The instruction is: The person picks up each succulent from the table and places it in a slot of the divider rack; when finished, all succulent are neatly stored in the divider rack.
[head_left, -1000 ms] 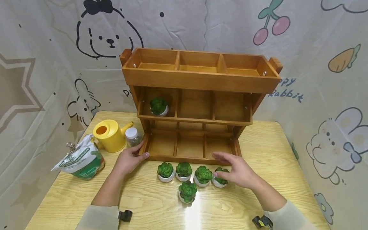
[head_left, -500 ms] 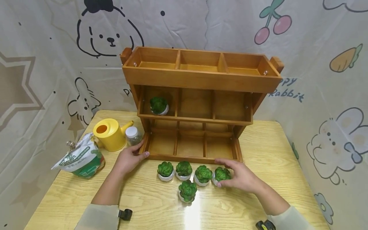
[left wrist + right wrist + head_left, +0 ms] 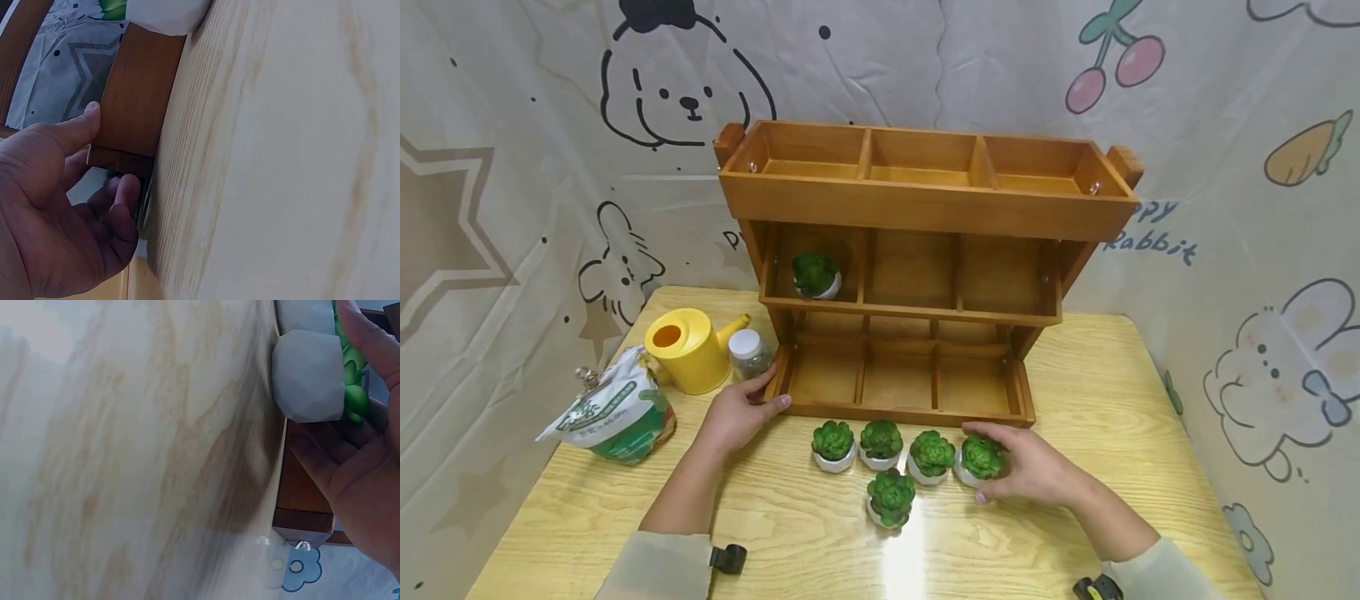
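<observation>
Four-sided compartments fill a three-tier wooden plant shelf (image 3: 902, 412). My left hand (image 3: 735, 419) grips its lower left corner; in the left wrist view the thumb lies on the front board (image 3: 137, 94), with fingers curled behind the corner. My right hand (image 3: 1037, 468) spreads around the rightmost potted succulent (image 3: 982, 458), thumb on the near side and fingers on the far side. In the right wrist view that plant's white faceted pot (image 3: 309, 375) stands on the table, fingers right behind it. Three more succulents (image 3: 932, 454) continue the row leftward, and another succulent (image 3: 891, 496) stands in front.
One succulent (image 3: 816, 275) sits in the middle tier's left compartment. Left of the shelf are a lidded jar (image 3: 748, 354), a yellow watering can (image 3: 688, 350) and a clipped white-and-green bag (image 3: 617, 408). A printed cloth (image 3: 880, 67) hangs behind the table.
My right hand has moved down and slightly right, from over the rightmost succulent to around its right side. My left hand stays on the shelf corner.
</observation>
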The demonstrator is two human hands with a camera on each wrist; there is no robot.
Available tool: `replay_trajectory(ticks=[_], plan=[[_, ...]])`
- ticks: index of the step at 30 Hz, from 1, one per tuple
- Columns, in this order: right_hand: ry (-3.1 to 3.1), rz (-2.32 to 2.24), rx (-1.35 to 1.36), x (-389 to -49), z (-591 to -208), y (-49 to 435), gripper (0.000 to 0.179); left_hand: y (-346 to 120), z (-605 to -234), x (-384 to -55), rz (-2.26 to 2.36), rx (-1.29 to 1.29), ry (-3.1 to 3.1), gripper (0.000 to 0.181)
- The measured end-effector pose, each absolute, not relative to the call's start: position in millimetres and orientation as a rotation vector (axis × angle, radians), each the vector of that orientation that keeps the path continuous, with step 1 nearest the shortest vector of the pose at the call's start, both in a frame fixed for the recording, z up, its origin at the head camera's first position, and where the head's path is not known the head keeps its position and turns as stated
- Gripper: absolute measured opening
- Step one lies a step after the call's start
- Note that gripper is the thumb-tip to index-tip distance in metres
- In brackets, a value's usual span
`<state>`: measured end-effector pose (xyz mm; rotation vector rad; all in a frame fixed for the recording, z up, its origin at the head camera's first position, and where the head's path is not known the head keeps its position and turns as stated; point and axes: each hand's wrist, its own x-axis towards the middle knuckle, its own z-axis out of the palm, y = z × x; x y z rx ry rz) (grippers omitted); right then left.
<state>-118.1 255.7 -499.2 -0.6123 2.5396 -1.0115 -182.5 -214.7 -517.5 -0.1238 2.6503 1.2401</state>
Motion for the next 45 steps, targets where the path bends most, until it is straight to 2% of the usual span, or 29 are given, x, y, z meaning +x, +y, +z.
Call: replay_trajectory(ticks=[9, 21, 45], plan=[[2.565, -0.966, -0.600, -119.9, -504.0, 260.5, 0.098, -213.4, -517.0, -183.5, 1.250, -0.106, 2.661, 0.073], [2.527, -1.015, -0.565, -120.2, -505.1, 258.9, 0.086, -214.5, -516.5, -183.2, 1.235, -0.105, 2.668, 0.074], [2.565, -0.947, -0.568, -120.8, -496.7, 263.5, 0.082, -214.7, -517.7, -182.8, 1.245, -0.137, 2.636, 0.077]])
